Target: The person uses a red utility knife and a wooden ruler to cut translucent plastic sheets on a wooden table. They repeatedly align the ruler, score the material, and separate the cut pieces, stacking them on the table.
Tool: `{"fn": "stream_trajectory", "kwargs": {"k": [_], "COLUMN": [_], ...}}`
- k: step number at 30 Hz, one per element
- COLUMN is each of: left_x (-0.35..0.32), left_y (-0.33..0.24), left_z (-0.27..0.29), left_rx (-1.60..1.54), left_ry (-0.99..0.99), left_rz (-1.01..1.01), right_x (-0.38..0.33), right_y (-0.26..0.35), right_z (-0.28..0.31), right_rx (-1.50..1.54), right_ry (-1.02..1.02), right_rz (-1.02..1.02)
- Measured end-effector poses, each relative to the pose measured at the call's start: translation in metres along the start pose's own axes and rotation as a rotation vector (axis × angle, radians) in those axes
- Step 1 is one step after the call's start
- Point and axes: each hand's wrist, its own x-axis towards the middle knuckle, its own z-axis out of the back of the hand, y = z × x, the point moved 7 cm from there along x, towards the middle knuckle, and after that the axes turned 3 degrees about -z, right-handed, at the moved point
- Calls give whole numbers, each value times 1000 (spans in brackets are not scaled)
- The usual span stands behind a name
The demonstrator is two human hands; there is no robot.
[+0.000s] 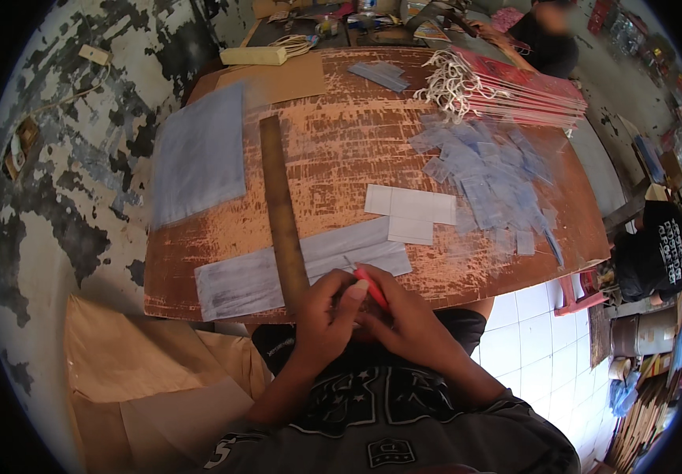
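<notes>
A red craft knife (372, 287) with a thin metal tip is held in front of me at the table's near edge. My right hand (398, 314) is closed around its handle. My left hand (327, 306) is closed too, its thumb pressed against the knife; its inner fingers are partly hidden. Next to my left hand ends a long, worn brownish ruler (279, 205), which lies across strips of cloudy plastic sheet (238, 280). White card pieces (412, 207) with drawn lines overlap the strips' right end.
A larger plastic sheet (199, 154) lies at the left, cardboard (293, 79) behind it. Small cut plastic pieces (483, 170) are heaped at the right. Beyond them stand stacked red bags (514, 95) with white cords. One person (542, 39) sits far right; another (655, 249) is at the right.
</notes>
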Motion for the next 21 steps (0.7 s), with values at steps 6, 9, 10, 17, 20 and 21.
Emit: {"fn": "stream_trajectory", "kwargs": {"k": [6,9,10,17,20,21], "left_x": [2,0,-1,1,4,3], "left_y": [5,14,17,17,14,16], "left_z": [15,14,12,4,-4,-6], "left_rx": [-47,-158,-192,-346,-412,-443], "left_ry": [-115,-85,-66,-61,-46,-33], "left_rz": [-66,12,35,99,146,167], "right_x": [-5,-8,-9,-18,-22,-23], "right_y": [1,0,1,19,19,19], "right_z": [5,8,9,21,21,21], "right_rx": [-40,-23,-10,11,-12,-17], "right_ry": [-63,-126,-137,-284,-307,-307], "right_rz": [125,154,155,465,554,568]}}
